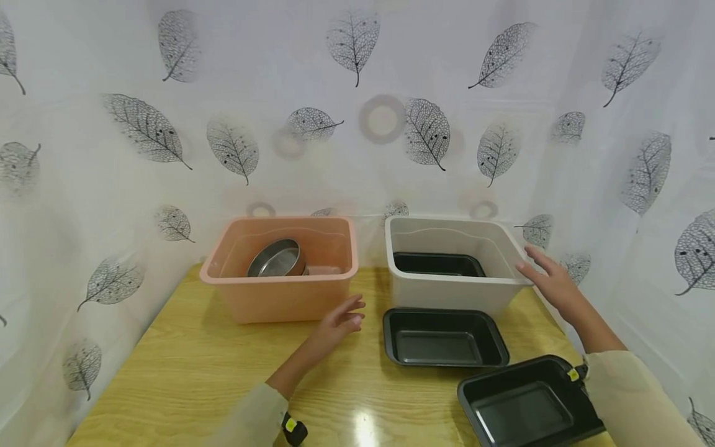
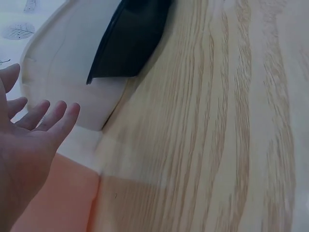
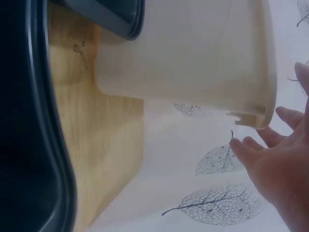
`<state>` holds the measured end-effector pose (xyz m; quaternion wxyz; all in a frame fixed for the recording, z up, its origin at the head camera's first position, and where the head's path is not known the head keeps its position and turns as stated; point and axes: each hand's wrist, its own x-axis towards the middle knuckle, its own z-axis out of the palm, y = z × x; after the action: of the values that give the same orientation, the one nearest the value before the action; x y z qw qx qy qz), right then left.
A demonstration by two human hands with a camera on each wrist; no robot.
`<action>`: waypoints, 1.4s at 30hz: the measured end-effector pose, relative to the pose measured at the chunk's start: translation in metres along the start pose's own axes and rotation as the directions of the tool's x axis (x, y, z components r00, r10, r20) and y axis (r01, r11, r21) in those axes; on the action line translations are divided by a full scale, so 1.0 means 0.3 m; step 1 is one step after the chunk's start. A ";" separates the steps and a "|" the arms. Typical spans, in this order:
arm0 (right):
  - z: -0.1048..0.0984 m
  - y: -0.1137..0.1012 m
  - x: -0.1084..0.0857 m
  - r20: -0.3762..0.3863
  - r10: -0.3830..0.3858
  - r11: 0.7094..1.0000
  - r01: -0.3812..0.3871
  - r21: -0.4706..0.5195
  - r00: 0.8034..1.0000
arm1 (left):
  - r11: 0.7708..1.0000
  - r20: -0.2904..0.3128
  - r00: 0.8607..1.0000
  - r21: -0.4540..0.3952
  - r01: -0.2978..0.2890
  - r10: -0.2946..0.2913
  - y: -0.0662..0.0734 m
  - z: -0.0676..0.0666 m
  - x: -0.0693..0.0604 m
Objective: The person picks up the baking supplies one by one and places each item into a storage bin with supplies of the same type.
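The right hand (image 1: 555,288) is at the right end of the white bin (image 1: 458,279), fingers spread by its rim; the right wrist view has the hand (image 3: 280,159) beside the bin's corner (image 3: 193,58), and contact is hard to tell. Over the table between the two bins, the left hand (image 1: 334,326) has loosely extended fingers and holds nothing. In the left wrist view that hand (image 2: 29,140) is palm up. One dark pan (image 1: 438,266) lies inside the white bin. Another dark pan (image 1: 444,347) stands before it, and a third (image 1: 525,410) sits tilted sideways under the right forearm.
An orange bin (image 1: 285,301) stands at the back left, holding round metal pans (image 1: 277,259). The wooden table (image 1: 184,366) reaches back to a white curtain (image 1: 357,186) printed with leaves. The third pan lies near the table's right front.
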<state>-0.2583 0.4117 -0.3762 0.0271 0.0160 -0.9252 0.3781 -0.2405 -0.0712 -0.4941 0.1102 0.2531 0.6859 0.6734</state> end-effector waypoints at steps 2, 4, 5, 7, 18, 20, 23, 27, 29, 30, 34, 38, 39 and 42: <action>0.001 0.014 -0.004 0.001 0.018 1.000 -0.018 -0.014 1.000 | 1.000 0.006 1.000 -0.009 0.012 -0.012 -0.016 0.014 0.020; 0.003 0.028 -0.007 0.005 0.019 1.000 -0.019 -0.005 1.000 | 1.000 0.003 1.000 0.001 0.025 -0.025 -0.029 0.030 0.040; 0.003 0.035 -0.008 0.008 0.016 1.000 -0.016 0.002 1.000 | 1.000 0.008 1.000 0.000 0.023 -0.023 -0.038 0.037 0.049; 0.003 0.050 -0.011 0.022 0.014 1.000 -0.015 0.023 1.000 | 0.999 0.008 0.999 0.001 0.035 -0.035 -0.053 0.048 0.066; 0.028 0.103 -0.023 0.044 -0.006 0.994 0.002 0.110 0.999 | 0.996 0.018 0.998 -0.062 0.065 -0.064 -0.112 0.102 0.110; 0.030 0.106 -0.025 0.050 -0.016 0.989 0.008 0.145 0.999 | 0.996 0.012 0.997 -0.052 0.070 -0.070 -0.115 0.111 0.117; 0.033 0.110 -0.026 0.060 -0.036 0.972 0.021 0.236 0.998 | 0.995 0.012 0.996 -0.053 0.086 -0.085 -0.121 0.122 0.126; 0.039 0.113 -0.022 0.070 -0.066 0.945 0.039 0.324 0.995 | 0.992 0.015 0.994 -0.066 0.106 -0.105 -0.135 0.133 0.140; 0.042 0.113 -0.018 0.074 -0.070 0.937 0.040 0.346 0.995 | 0.992 0.007 0.994 -0.059 0.110 -0.110 -0.145 0.137 0.147; 0.044 0.113 -0.017 0.075 -0.070 0.936 0.039 0.351 0.995 | 0.992 0.003 0.994 -0.056 0.109 -0.109 -0.149 0.140 0.151; 0.050 0.113 -0.014 0.072 -0.066 0.932 0.035 0.360 0.995 | 0.992 -0.001 0.994 -0.072 0.105 -0.105 -0.166 0.151 0.163; 0.054 0.116 -0.016 0.063 -0.066 0.934 0.040 0.354 0.996 | 0.989 0.009 0.993 -0.094 0.116 -0.116 -0.176 0.161 0.174; 0.053 0.117 -0.017 0.059 -0.066 0.935 0.041 0.353 0.996 | 0.988 0.011 0.993 -0.094 0.120 -0.120 -0.177 0.163 0.176; 0.051 0.119 -0.020 0.050 -0.067 0.936 0.045 0.348 0.996 | 0.990 0.007 0.993 -0.070 0.121 -0.121 -0.180 0.167 0.186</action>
<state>-0.2546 0.4264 -0.4124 0.0062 0.0586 -0.8437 0.5336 -0.2738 0.0017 -0.5399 0.1605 0.2077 0.6756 0.6889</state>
